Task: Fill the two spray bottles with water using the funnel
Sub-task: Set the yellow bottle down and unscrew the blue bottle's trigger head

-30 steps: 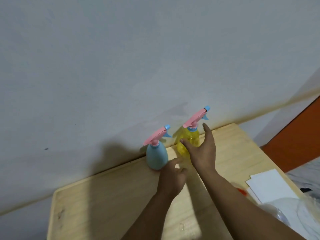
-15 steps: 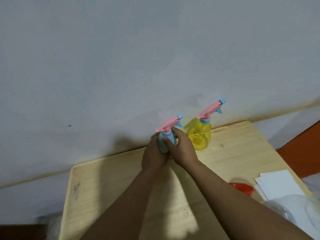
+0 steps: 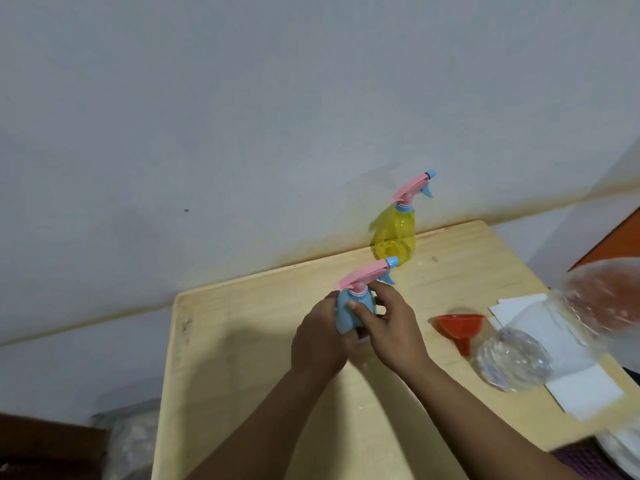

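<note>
Both hands hold the blue spray bottle (image 3: 349,311) with its pink trigger head over the middle of the wooden table (image 3: 242,375). My left hand (image 3: 320,341) wraps the bottle's lower body from the left. My right hand (image 3: 388,327) grips it from the right, thumb across the front. The yellow spray bottle (image 3: 394,237) stands upright at the table's back edge by the wall, untouched. An orange funnel (image 3: 459,327) lies on its side to the right of my hands.
A clear plastic water bottle (image 3: 512,362) lies right of the funnel, partly on white paper sheets (image 3: 581,386). A blurred clear object (image 3: 602,299) hangs at the right edge. The wall runs along the table's back.
Both hands took hold of the blue bottle and drew it away from the wall toward me. The yellow bottle stayed put. The view shifted, revealing the funnel and water bottle.
</note>
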